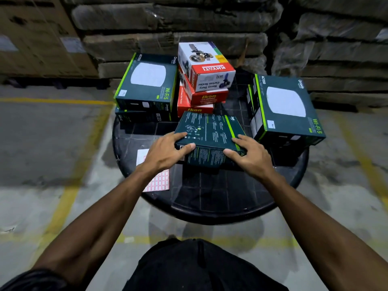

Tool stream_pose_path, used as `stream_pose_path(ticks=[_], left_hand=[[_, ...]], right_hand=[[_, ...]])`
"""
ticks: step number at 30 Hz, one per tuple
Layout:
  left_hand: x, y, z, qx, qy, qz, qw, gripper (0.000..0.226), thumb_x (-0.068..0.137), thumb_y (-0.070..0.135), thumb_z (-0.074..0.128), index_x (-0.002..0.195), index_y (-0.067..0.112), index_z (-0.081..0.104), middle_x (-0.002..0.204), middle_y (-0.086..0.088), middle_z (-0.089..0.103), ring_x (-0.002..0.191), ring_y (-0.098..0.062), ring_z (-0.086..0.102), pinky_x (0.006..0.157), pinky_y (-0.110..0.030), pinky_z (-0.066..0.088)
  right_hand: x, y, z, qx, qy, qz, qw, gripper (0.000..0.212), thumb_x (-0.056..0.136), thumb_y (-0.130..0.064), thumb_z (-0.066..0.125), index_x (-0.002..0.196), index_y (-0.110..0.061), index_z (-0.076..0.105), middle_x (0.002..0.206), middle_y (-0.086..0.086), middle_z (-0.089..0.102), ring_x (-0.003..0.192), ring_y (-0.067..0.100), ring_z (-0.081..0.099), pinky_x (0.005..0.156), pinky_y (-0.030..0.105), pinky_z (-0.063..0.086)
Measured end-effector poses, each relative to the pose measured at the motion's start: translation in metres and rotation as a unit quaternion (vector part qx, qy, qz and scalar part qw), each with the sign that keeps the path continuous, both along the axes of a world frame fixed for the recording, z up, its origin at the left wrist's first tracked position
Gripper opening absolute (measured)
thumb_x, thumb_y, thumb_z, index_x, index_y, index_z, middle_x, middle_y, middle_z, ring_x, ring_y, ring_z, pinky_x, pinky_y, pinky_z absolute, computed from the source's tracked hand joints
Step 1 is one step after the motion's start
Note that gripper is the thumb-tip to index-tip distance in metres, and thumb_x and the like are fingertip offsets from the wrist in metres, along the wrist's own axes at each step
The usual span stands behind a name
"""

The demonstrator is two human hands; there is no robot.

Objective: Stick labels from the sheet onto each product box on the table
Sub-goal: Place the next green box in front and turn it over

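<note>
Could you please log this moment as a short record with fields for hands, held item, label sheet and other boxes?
left hand: grips the near-left corner of the dark green box
right hand: grips its near-right corner
label sheet: flat on the round black table, partly under the left forearm
other boxes: Wi-Fi 5 box far left, Wi-Fi 5 box right, Khyati box atop red Ikon boxes

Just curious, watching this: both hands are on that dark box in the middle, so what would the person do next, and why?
Probably set the dark box flat, then free the left hand to reach the label sheet beside it. Both the left hand and the right hand grip the box's near corners, neither holds a label, and the box's visible faces show no sticker.
</note>
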State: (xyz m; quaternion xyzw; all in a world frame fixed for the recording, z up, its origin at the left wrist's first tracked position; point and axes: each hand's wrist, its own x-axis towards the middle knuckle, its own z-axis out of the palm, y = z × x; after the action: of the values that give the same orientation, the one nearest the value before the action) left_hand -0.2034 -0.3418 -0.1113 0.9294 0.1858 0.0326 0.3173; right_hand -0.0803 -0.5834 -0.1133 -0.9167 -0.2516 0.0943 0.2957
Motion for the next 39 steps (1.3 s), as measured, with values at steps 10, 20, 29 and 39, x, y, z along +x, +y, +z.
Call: stream_pose_path(ticks=[10,20,29,39], left_hand=[[-0.008,-0.015,-0.021,-0.039,0.007,0.001,0.999,0.076,0.084,0.067,0.050,0.146,0.023,0.042,0.150,-0.001,0.041,0.131,-0.021,0.045,0.106,-0.039,0.038],[-0.043,-0.044,-0.090,-0.064,0.089,-0.002,0.994,0.078,0.085,0.052,0.064,0.150,0.028,0.027,0.162,-0.001,0.008,0.135,-0.026,0.041,0.109,-0.042,0.038],[-0.052,-0.054,-0.122,-0.065,0.125,0.012,0.990,0.080,0.086,0.049,0.065,0.151,0.029,0.023,0.163,-0.002,-0.002,0.141,-0.028,0.033,0.110,-0.047,0.038],[-0.055,-0.057,-0.123,-0.025,0.142,0.027,0.989,0.078,0.087,0.053,0.062,0.152,0.030,0.025,0.163,-0.005,0.002,0.144,-0.027,0.026,0.109,-0.048,0.038]], right_hand=[[-0.004,-0.007,-0.012,-0.038,0.020,0.021,0.999,0.067,0.083,-0.058,0.065,0.140,-0.024,0.053,0.153,-0.004,0.038,0.139,0.019,0.037,0.110,0.041,0.033],[-0.035,-0.026,-0.086,-0.095,0.028,0.060,0.993,0.077,0.075,-0.052,0.077,0.139,-0.016,0.053,0.156,0.004,0.031,0.144,0.024,0.028,0.112,0.046,0.035],[-0.051,-0.027,-0.114,-0.173,0.047,0.065,0.982,0.072,0.086,-0.053,0.065,0.146,-0.026,0.037,0.162,-0.001,0.014,0.147,0.031,0.013,0.113,0.048,0.031],[-0.053,-0.024,-0.111,-0.240,-0.009,0.105,0.965,0.069,0.088,-0.059,0.054,0.144,-0.024,0.035,0.161,0.008,0.015,0.147,0.038,0.012,0.120,0.049,0.015]])
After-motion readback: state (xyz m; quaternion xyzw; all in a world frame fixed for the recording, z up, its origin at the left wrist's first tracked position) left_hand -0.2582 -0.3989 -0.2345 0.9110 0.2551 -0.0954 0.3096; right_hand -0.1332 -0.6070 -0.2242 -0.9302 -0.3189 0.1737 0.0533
